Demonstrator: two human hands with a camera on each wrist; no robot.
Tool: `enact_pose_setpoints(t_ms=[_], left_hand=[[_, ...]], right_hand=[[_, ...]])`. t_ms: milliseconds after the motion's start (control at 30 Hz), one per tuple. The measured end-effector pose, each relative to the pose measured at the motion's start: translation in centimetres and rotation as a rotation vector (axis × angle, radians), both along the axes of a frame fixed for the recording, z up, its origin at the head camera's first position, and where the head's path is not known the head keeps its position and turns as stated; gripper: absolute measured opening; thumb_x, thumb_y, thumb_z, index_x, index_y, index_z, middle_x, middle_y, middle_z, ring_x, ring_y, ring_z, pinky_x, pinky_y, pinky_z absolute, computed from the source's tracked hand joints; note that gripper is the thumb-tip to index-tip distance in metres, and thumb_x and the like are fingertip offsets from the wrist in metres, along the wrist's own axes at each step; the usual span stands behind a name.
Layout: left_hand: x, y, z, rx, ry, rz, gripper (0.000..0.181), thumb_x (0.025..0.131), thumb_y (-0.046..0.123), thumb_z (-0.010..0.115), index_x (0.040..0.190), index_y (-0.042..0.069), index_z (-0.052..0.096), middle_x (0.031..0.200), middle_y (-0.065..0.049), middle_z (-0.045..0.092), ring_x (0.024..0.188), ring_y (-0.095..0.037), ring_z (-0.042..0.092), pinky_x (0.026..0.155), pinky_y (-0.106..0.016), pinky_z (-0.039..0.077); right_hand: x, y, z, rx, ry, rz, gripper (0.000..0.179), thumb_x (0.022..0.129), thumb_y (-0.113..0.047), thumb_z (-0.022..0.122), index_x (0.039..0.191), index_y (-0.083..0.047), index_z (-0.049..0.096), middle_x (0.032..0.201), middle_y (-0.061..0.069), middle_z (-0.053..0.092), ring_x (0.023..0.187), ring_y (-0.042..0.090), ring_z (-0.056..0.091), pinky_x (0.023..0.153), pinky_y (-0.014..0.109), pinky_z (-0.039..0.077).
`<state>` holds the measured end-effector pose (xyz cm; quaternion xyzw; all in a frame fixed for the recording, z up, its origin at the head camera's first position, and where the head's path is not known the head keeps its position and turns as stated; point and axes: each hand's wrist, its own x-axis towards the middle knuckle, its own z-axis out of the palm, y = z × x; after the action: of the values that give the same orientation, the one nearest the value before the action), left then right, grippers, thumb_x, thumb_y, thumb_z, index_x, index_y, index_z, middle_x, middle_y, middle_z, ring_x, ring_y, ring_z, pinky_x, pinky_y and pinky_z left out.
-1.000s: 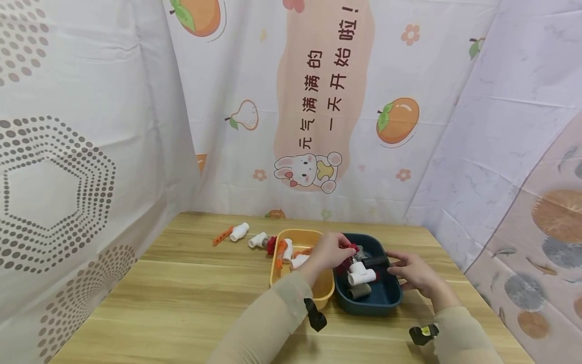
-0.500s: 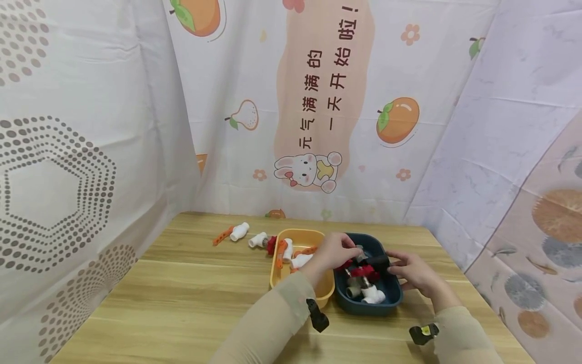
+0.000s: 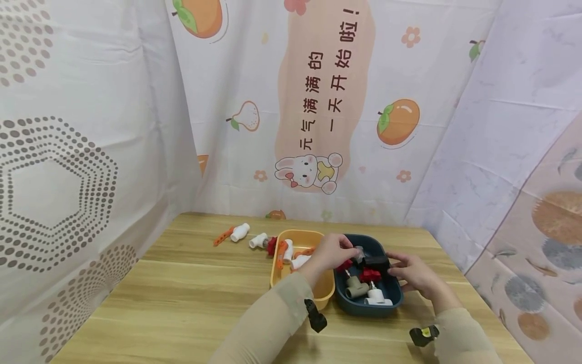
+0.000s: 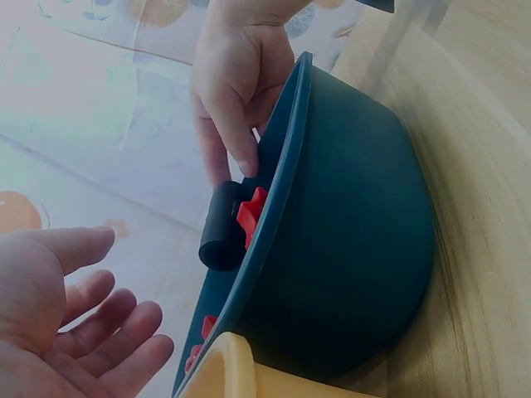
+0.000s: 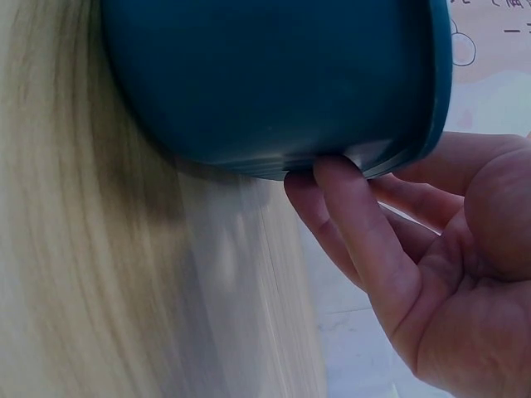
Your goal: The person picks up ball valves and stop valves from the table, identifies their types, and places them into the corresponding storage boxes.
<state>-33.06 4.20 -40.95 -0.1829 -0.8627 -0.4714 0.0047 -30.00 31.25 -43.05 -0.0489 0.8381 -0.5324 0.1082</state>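
My left hand hovers over the left rim of the dark blue bin. Its fingers are loosely bent and hold nothing in the left wrist view. My right hand holds the bin's right rim, with fingers against the outer wall. Inside the bin lie a white tee valve with a red handle, and a grey-brown tee valve. Toward the back are a black pipe piece and a greyish piece, partly hidden by my left hand.
A yellow bin with white and orange valves stands against the blue bin's left side. Farther left on the wooden table lie a white valve with an orange handle and a white fitting with a red handle.
My left hand has let go of the white tee valve with the red handle, which dropped to the near side of the blue bin. My right hand stays at the rim.
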Motion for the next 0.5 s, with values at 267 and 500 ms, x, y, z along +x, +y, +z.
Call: enact_pose_setpoints(t_ms=[267, 500], left_hand=[[-0.14, -0.23, 0.2, 0.003, 0.005, -0.009, 0.015, 0.091, 0.034, 0.078, 0.086, 0.02, 0.074, 0.081, 0.009, 0.063, 0.075, -0.011, 0.058, 0.065, -0.026, 0.051], [0.14, -0.89, 0.9, 0.027, -0.007, -0.037, 0.014, 0.092, 0.034, 0.077, 0.089, 0.021, 0.074, 0.084, 0.008, 0.065, 0.078, -0.012, 0.058, 0.068, -0.026, 0.052]], right_hand=[[-0.13, 0.08, 0.11, 0.002, 0.0, 0.005, 0.063, 0.1, -0.005, 0.062, 0.155, 0.005, 0.032, 0.133, 0.036, 0.055, 0.101, 0.035, 0.068, 0.074, 0.053, 0.059], [-0.06, 0.02, 0.12, 0.006, 0.0, 0.002, 0.063, 0.099, -0.005, 0.062, 0.155, 0.004, 0.033, 0.132, 0.036, 0.056, 0.101, 0.034, 0.068, 0.073, 0.052, 0.06]])
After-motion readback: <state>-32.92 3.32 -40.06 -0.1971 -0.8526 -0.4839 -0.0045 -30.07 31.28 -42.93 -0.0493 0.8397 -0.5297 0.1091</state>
